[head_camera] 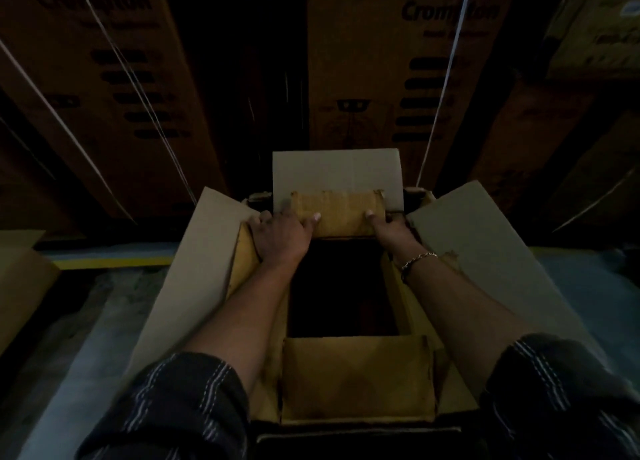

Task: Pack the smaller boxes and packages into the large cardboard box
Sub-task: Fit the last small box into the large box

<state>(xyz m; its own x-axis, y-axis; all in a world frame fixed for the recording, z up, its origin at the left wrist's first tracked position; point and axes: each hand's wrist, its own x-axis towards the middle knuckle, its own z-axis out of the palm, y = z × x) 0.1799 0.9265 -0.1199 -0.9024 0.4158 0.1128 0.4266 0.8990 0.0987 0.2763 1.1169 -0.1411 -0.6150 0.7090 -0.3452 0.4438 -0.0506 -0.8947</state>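
A large open cardboard box (207,251) stands on the floor below me, its flaps spread left, right and far. Both hands hold a small yellow-brown box (341,217) at the far inner end of the large box. My left hand (280,236) grips its left end, thumb on top. My right hand (386,229) grips its right end; a chain bracelet is on that wrist. Another yellow-brown box (356,376) sits inside at the near end. Between the two boxes the interior is dark.
Tall stacked printed cartons (398,71) bound with white straps form a wall behind the box. A yellow line (114,261) runs along the grey floor. Part of another carton (20,283) stands at the left edge.
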